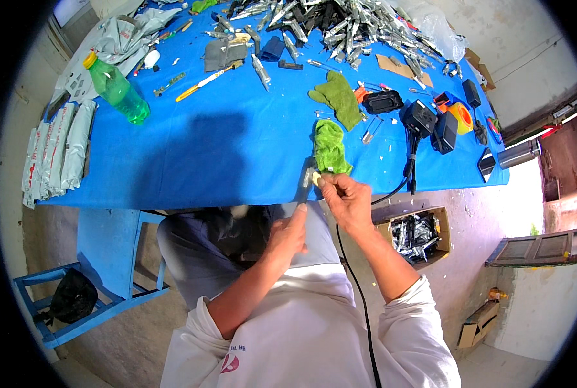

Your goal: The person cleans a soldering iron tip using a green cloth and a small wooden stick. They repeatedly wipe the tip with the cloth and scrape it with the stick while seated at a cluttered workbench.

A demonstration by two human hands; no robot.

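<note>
Near the table's front edge, my left hand (289,234) is closed round the lower end of a slim dark grey strip-like device (306,184), which it holds upright. My right hand (349,202) pinches a small pale yellow piece (316,178) against the device's upper end. What that piece is made of is too small to tell. Just beyond my right fingers lies a bright green cloth (330,147), with a darker green cloth (340,98) behind it.
On the blue-covered table (191,174), a large heap of slim silvery devices (350,29) lies at the back. A green bottle (117,88) and silvery packets (59,149) are at left, black power adapters (420,119) at right. A cardboard box (445,223) of dark pieces stands below.
</note>
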